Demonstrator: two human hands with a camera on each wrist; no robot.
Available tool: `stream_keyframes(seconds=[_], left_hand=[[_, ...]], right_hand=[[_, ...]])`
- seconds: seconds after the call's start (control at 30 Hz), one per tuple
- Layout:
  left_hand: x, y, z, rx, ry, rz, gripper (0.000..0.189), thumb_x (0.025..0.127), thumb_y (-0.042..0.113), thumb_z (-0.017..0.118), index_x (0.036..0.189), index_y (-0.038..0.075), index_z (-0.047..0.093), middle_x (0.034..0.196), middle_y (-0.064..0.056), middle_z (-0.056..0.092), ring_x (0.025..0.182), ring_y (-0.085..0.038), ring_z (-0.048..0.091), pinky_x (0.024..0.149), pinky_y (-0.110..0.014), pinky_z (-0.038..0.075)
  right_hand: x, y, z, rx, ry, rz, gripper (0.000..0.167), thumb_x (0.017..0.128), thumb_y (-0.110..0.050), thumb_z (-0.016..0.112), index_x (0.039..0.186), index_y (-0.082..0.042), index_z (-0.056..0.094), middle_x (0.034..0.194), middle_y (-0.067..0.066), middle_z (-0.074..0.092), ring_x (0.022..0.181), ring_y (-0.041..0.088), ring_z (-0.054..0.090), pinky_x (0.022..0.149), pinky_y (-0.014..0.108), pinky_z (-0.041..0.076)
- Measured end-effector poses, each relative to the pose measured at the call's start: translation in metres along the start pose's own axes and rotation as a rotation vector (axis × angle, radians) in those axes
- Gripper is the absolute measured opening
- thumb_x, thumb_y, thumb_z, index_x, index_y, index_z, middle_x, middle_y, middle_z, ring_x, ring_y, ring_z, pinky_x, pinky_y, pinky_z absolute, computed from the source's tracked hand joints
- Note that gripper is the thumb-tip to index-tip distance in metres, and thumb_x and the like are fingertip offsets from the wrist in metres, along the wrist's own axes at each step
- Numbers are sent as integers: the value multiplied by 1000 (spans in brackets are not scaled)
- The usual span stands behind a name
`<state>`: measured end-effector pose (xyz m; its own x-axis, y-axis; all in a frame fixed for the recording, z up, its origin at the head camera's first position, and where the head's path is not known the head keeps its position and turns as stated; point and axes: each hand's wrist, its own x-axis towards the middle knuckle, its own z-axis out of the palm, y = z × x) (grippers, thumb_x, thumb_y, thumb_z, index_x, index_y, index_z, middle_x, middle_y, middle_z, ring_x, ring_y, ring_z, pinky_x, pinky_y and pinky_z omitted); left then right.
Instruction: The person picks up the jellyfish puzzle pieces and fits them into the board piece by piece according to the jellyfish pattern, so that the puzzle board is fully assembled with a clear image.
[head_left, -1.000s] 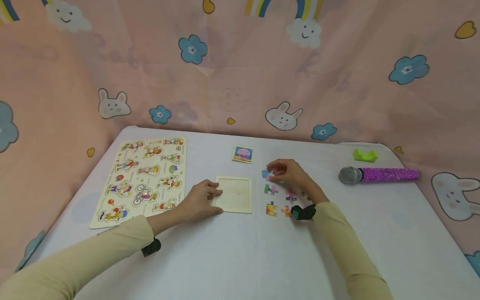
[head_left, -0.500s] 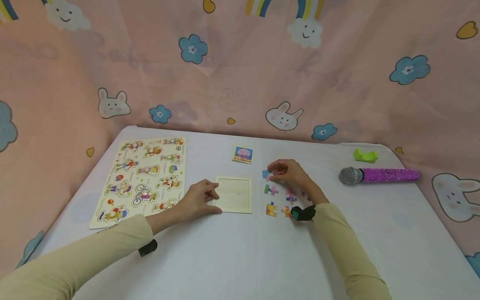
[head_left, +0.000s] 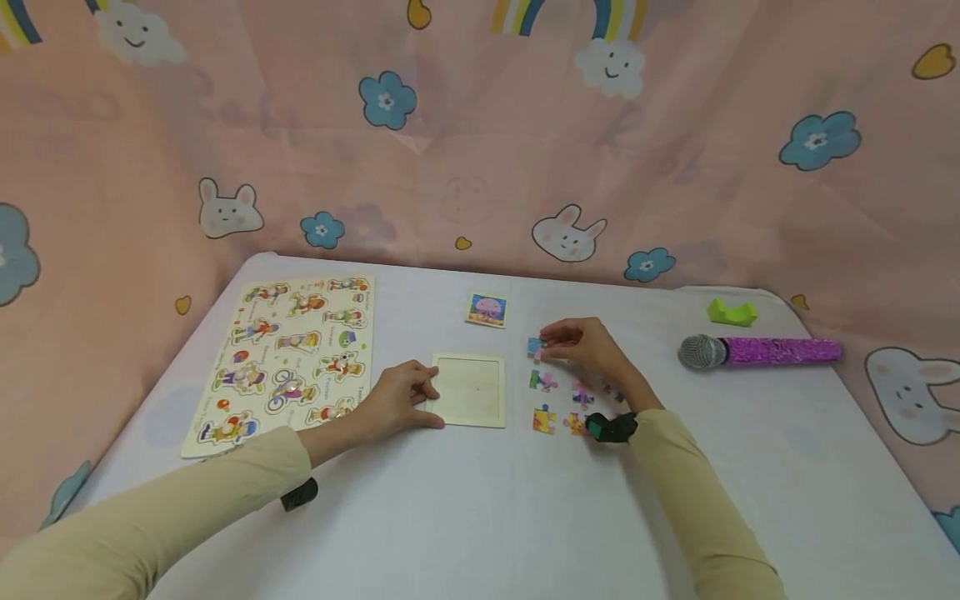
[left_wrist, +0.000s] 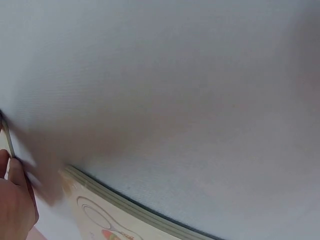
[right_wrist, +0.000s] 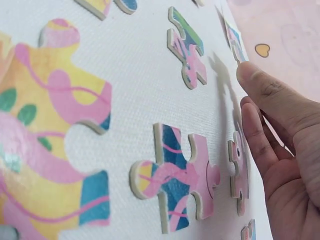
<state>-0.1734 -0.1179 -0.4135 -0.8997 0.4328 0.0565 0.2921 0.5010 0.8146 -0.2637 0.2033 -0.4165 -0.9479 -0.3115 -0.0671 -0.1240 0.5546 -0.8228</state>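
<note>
A small empty wooden puzzle frame [head_left: 470, 389] lies at the middle of the white table. My left hand [head_left: 401, 402] holds its left edge, fingers on top and thumb at the near corner. My right hand [head_left: 583, 345] pinches a blue puzzle piece [head_left: 535, 347] just above the table, right of the frame. The same piece [right_wrist: 235, 41] shows at my fingertips [right_wrist: 252, 75] in the right wrist view. Several loose colourful pieces [head_left: 542, 381] lie below that hand, among them a blue-and-pink one [right_wrist: 175, 177] and a large yellow-and-pink one [right_wrist: 50, 145].
A picture card [head_left: 487, 308] lies behind the frame. A large peg puzzle board [head_left: 288, 358] fills the left side, its edge [left_wrist: 125, 206] close to my left wrist. A purple microphone [head_left: 757, 351] and a green block [head_left: 731, 312] sit at the right. Pink patterned cloth hangs behind.
My right hand has shifted very slightly with the blue piece pinched in it. The left hand and the frame have stayed put.
</note>
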Motion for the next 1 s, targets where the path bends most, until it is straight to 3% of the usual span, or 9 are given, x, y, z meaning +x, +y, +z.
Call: stream_keyframes(seconds=[0.73,1.0], left_hand=[[2,-1,2,33,15,8,30,62,4,87,78,-1,62,97,-12,57,122,-34,52,88,-27,49],[3,-2,2,55,9,2,30,63,4,87,78,-1,61,97,-12,57,121,-34,53,90,-30,48]], right_hand=[[-11,-5,6,119,29,32,36,77,-11,79,112,-6,69,110,8,70,96,19,67,89,26,49],[-12,-13,15,125,15,-16,34,78,-13,79,110,-5,70,108,8,70,101,20,65,92,31,48]])
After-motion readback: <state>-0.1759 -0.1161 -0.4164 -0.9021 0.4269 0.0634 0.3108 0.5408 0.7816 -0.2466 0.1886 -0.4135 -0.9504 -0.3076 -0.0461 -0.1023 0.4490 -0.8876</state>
